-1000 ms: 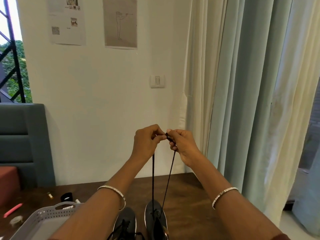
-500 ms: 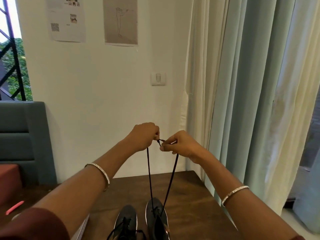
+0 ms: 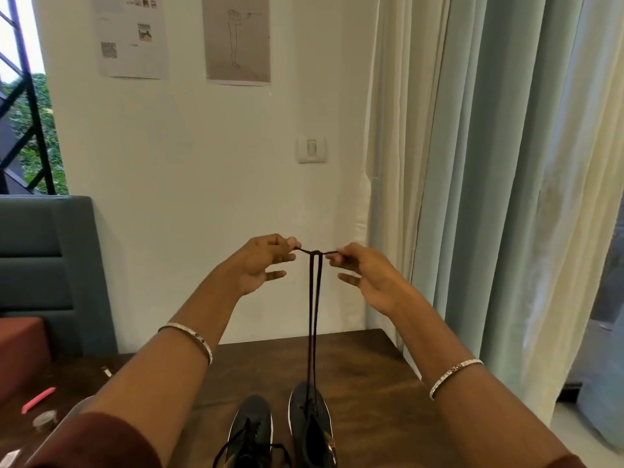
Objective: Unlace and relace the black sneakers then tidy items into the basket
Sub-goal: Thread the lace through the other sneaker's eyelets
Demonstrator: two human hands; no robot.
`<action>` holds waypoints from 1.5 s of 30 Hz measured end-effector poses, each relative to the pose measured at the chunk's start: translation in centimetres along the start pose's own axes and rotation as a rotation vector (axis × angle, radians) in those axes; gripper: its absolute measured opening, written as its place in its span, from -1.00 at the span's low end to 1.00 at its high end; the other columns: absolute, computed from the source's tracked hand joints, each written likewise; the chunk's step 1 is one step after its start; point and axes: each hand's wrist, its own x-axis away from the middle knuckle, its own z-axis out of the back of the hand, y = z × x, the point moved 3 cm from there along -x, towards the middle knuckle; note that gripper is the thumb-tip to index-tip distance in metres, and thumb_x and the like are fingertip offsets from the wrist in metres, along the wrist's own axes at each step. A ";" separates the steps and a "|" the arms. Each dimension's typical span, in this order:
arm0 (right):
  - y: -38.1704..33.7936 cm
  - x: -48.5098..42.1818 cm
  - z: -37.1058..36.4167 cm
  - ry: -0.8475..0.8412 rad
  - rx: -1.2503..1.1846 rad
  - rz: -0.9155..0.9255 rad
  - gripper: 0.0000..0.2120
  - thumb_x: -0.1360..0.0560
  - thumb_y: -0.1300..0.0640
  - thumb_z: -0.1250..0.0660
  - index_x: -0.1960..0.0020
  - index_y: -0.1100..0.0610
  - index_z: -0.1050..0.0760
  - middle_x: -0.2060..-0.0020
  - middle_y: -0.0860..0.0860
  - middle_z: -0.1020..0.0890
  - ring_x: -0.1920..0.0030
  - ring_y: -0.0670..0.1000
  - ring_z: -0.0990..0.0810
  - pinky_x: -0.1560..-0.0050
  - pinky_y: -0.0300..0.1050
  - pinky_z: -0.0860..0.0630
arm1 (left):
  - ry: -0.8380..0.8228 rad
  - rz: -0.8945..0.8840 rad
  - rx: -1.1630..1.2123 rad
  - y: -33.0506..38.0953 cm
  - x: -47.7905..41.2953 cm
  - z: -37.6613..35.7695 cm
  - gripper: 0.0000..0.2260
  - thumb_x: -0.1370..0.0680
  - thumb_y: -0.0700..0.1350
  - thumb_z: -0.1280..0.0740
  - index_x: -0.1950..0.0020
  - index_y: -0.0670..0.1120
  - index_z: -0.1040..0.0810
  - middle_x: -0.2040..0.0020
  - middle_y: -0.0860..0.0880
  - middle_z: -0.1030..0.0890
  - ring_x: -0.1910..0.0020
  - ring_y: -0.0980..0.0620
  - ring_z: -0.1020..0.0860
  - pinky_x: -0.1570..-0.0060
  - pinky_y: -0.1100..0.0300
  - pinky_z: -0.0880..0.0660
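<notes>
Left hand (image 3: 260, 265) and right hand (image 3: 368, 276) raised level, each pinching one end of the lace (image 3: 313, 315).
Both arms reach forward and upward from the lower corners of the view, forearms converging, wrists nearly straight. The hands sit slightly apart with palms turned toward each other. On each, thumb and forefinger nip a lace end and draw it outward, so the short span between them is taut. The remaining fingers are loosely spread below — clear of the lace.
</notes>
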 end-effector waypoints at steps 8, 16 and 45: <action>6.0 -0.3 5.2 0.164 -0.932 -0.146 -0.67 -0.61 0.23 -0.16 0.33 0.12 -0.32 0.31 0.14 -0.61 0.22 0.06 -0.66 -0.08 0.07 -0.64 | 0.203 0.038 0.673 -7.5 -0.2 1.0 -0.81 -0.69 -0.27 -0.17 0.11 -0.14 -0.42 0.29 -0.07 -0.42 0.39 0.07 -0.39 0.09 0.12 -0.57; 6.0 -0.3 4.8 -0.103 1.175 0.345 -0.77 -0.57 -0.17 -0.35 -0.10 -0.05 -0.51 0.28 -0.09 -0.58 0.26 -0.13 -0.54 0.22 -0.20 -0.49 | -0.294 -0.266 -1.401 -8.7 -1.5 -0.2 -0.72 -0.54 0.19 -0.39 -0.15 0.08 -0.66 0.05 0.13 -0.55 0.07 0.18 -0.44 0.03 0.21 -0.36; 24.6 -1.5 9.2 -0.172 0.720 -0.138 -0.59 -0.46 -0.14 -0.51 -0.24 -0.09 -0.48 0.01 -0.21 -0.54 0.08 -0.27 -0.51 0.04 -0.28 -0.49 | -0.294 0.060 -0.877 -24.5 -3.4 2.3 -0.49 -0.38 0.43 -0.38 -0.23 0.21 -0.58 -0.11 0.20 -0.59 0.04 0.19 -0.55 0.02 0.21 -0.50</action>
